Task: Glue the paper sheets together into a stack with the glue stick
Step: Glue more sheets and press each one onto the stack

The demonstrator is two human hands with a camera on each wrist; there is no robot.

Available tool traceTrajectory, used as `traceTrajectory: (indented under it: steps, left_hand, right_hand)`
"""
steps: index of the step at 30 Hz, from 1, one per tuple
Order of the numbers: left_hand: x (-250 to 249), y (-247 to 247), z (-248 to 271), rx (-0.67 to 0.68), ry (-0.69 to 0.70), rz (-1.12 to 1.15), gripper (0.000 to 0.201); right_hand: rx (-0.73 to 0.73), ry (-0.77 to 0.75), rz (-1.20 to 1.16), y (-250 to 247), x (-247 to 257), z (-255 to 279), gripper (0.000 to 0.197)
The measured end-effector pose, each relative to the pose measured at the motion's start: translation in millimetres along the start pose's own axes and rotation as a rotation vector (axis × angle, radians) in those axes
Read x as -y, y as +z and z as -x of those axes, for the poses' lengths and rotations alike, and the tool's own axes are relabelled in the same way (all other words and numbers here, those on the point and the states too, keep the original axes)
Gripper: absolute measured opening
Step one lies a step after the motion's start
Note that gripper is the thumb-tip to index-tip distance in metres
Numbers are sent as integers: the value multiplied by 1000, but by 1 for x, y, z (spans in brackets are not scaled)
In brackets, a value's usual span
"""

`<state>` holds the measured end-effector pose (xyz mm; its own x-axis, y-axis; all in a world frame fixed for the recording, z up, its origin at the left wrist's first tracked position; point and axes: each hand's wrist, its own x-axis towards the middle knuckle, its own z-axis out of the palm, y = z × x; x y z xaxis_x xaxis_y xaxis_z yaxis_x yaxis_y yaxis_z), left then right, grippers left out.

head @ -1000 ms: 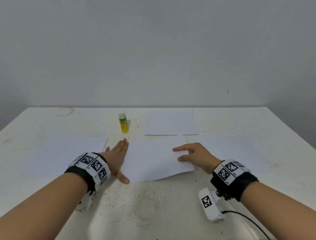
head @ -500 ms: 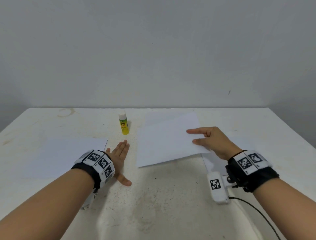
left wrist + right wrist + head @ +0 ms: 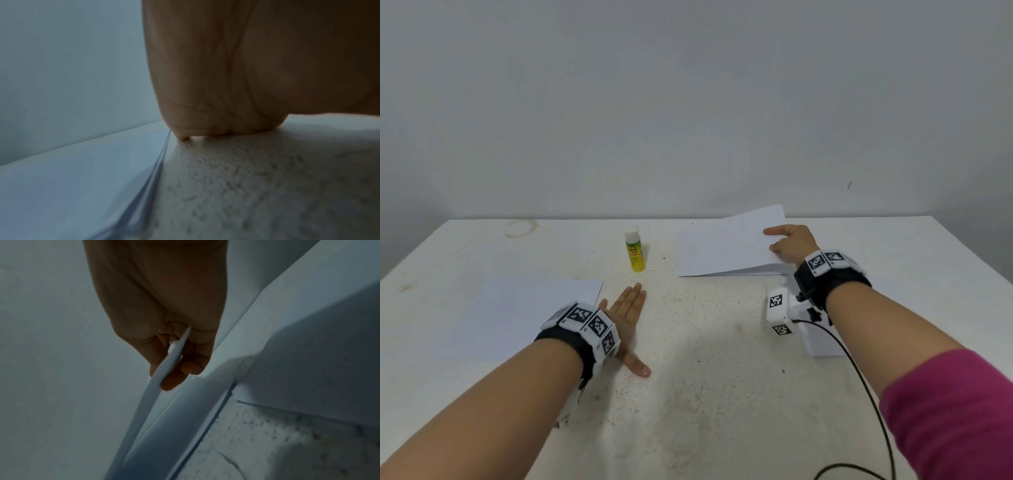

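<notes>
My right hand (image 3: 786, 243) pinches a white paper sheet (image 3: 726, 245) by its right edge and holds it low over another sheet at the back of the table; in the right wrist view the held sheet (image 3: 172, 360) sits between thumb and fingers (image 3: 191, 368). A yellow glue stick (image 3: 634, 251) with a white cap stands upright at the back centre. My left hand (image 3: 628, 308) lies flat and empty on the table, fingers straight, beside a sheet (image 3: 524, 315) at the left. A further sheet (image 3: 822, 342) lies under my right wrist.
The white table (image 3: 705, 394) is speckled, with a ring stain (image 3: 520, 228) at the back left. A black cable (image 3: 859, 394) runs from the right wrist camera toward the front right. A plain grey wall stands behind the table.
My right hand has lifted the middle sheet and carried it back and to the right, over the sheet at the back. The left hand has stayed flat on the table.
</notes>
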<state>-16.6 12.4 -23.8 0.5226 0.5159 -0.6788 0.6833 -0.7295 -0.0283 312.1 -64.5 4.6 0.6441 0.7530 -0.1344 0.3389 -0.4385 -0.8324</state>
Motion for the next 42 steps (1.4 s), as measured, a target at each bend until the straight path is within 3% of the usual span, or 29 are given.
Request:
traceTrajectory:
  steps: [6, 12, 23, 33, 42]
  left_hand:
    - [-4, -2, 3, -3, -21, 3, 157]
    - [-2, -4, 6, 23, 8, 20, 168]
    - [3, -3, 1, 29, 54, 51, 161]
    - [1, -4, 3, 31, 48, 43, 157]
    - [2, -2, 3, 23, 47, 42, 156]
  right_hand:
    - [4, 20, 185, 9, -5, -14, 40]
    - [29, 23, 272, 12, -7, -22, 41]
    - [89, 47, 319, 21, -11, -33, 37]
    - [58, 60, 327, 22, -14, -36, 36]
    - [123, 102, 556, 27, -5, -36, 36]
